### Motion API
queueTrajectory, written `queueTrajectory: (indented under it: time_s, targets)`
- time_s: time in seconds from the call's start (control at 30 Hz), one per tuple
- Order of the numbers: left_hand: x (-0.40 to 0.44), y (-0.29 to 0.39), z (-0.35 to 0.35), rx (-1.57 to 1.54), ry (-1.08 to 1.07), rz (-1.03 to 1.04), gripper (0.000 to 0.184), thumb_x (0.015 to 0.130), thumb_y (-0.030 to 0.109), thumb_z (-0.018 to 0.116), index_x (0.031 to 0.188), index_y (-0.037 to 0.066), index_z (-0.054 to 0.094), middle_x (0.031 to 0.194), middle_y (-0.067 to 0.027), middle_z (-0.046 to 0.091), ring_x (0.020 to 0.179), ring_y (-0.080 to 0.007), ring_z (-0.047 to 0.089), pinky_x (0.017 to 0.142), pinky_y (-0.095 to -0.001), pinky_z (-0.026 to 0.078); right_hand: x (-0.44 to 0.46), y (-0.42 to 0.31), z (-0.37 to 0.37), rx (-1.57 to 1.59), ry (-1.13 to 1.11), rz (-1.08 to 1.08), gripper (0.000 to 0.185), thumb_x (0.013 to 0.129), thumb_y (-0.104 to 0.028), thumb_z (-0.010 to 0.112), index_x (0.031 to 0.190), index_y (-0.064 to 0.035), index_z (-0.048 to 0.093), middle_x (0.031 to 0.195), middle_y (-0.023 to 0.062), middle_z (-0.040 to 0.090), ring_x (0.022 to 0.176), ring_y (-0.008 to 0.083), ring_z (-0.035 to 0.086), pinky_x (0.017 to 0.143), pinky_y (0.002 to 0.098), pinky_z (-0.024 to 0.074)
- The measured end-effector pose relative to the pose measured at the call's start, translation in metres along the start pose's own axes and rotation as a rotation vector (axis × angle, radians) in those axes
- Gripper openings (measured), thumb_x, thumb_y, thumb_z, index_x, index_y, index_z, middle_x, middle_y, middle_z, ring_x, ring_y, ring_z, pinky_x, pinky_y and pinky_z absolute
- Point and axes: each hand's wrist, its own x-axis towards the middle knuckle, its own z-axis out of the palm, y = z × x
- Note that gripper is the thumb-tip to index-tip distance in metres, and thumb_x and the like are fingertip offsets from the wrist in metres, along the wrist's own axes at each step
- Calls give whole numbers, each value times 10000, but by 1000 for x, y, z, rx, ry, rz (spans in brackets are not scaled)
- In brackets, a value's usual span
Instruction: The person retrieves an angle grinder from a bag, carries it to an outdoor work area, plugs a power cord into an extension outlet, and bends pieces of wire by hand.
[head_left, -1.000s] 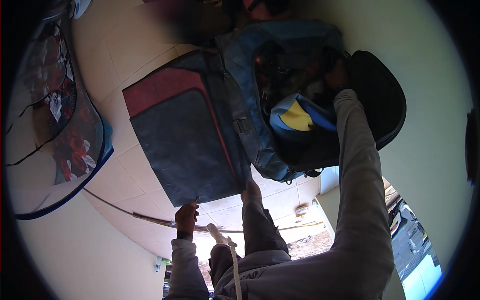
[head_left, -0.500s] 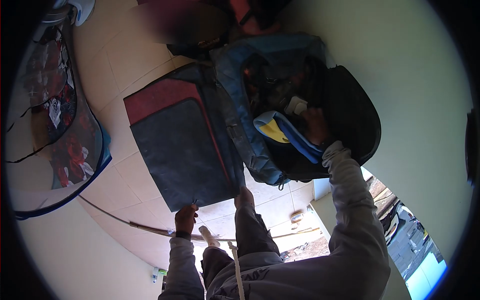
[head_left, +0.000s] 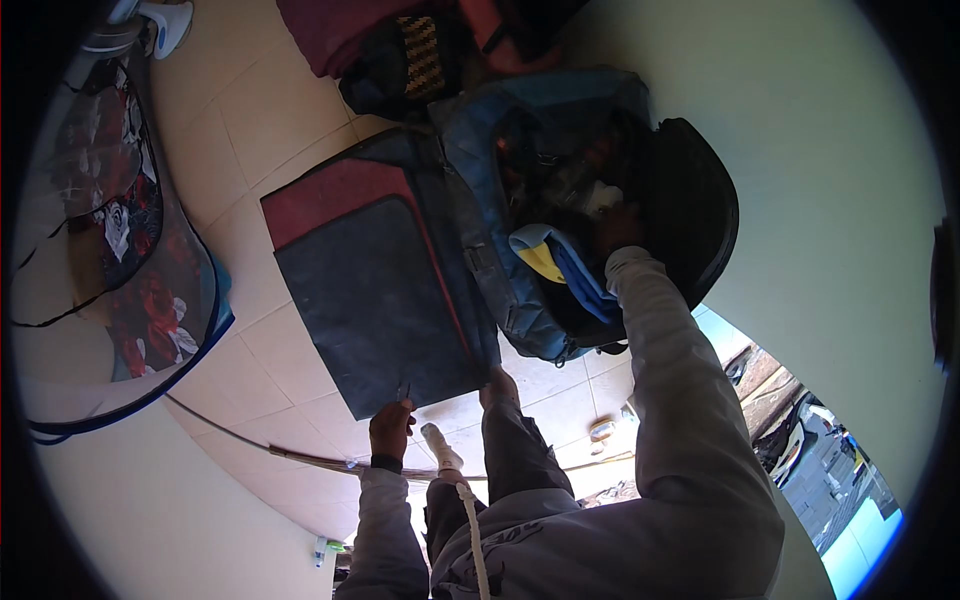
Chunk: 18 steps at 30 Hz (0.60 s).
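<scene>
My left hand (head_left: 390,430) is closed on a small thin metal piece (head_left: 404,391) at the lower edge of a dark flat bag (head_left: 370,300) with a maroon panel. Its exact kind is too small to tell. Beside that bag stands an open blue and black bag (head_left: 500,290), its black flap (head_left: 700,215) folded back to the right. My right hand (head_left: 618,228) reaches inside it, close to a whitish object (head_left: 603,197); shadow hides its fingers. A blue and yellow cloth (head_left: 560,265) lies at the bag's opening, just left of my right wrist.
A black bag with a patterned strip (head_left: 422,55) and a maroon cloth (head_left: 325,30) lie beyond the bags. At left is a clear-sided case with floral fabric (head_left: 160,300). A cable (head_left: 230,430) crosses the tiled floor. A wall (head_left: 830,200) rises at right.
My right hand has gone deeper into the blue bag, and the whitish object is now more covered. The flap has shifted slightly. My left hand stays by the flat bag's lower edge.
</scene>
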Motion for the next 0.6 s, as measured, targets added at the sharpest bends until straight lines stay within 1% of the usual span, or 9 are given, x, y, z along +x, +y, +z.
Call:
queueTrajectory:
  time_s: [0.03,0.1,0.17,0.2,0.27,0.33,0.4,0.53,0.6]
  targets:
    - [-1,1,0,0,4,-2,333,892,317,530,798,15,633,648,-55,595,517,-108,527,490,-251,423,14,2,23,-35,-24,-19,355,860,-347,532,1081,-73,574,1082,154,590,993,312,591,829,416,484]
    - [-2,3,-4,4,13,1,333,896,315,526,800,15,633,653,-56,597,520,-107,530,490,-247,425,36,10,39,58,-113,19,389,841,-360,561,1116,-84,568,1133,160,580,1036,303,583,844,417,481]
    - [-2,2,-10,-27,38,-11,330,899,308,524,804,10,633,653,-51,594,523,-101,526,493,-240,426,47,13,46,302,-254,121,429,815,-357,600,1150,-94,560,1180,163,564,1058,296,577,857,414,479]
    - [-2,1,-12,-38,50,-29,330,898,308,526,806,10,632,653,-49,593,523,-100,523,493,-240,425,42,9,32,403,-300,227,438,802,-345,613,1160,-99,557,1174,162,570,1057,291,579,864,408,477]
    - [-1,-5,-14,-50,55,-42,330,896,310,531,810,8,632,652,-46,590,522,-96,517,492,-239,423,39,8,25,444,-335,276,446,793,-338,621,1162,-98,556,1168,164,573,1051,296,581,868,409,475]
    - [3,-9,-15,-53,42,-24,330,892,314,537,816,7,632,649,-44,588,522,-92,511,490,-238,420,43,11,29,408,-345,228,454,783,-331,628,1165,-96,555,1162,167,577,1044,301,583,872,410,473]
    - [6,-7,-12,-77,34,-49,331,887,318,544,818,6,634,649,-45,588,530,-94,515,494,-239,421,45,14,34,346,-348,154,463,774,-324,636,1168,-95,554,1155,169,581,1038,306,585,875,411,470]
    - [6,-4,-2,-72,6,-93,329,881,319,555,823,6,639,649,-47,589,553,-100,532,502,-244,428,37,25,42,183,-343,-38,482,755,-311,651,1173,-93,552,1143,173,588,1025,316,589,883,412,466]
    - [4,0,0,-70,-1,-56,323,881,316,555,819,10,638,651,-48,590,559,-103,539,505,-244,431,37,33,42,98,-310,-159,491,746,-304,659,1175,-92,550,1137,175,592,1018,321,591,886,413,464]
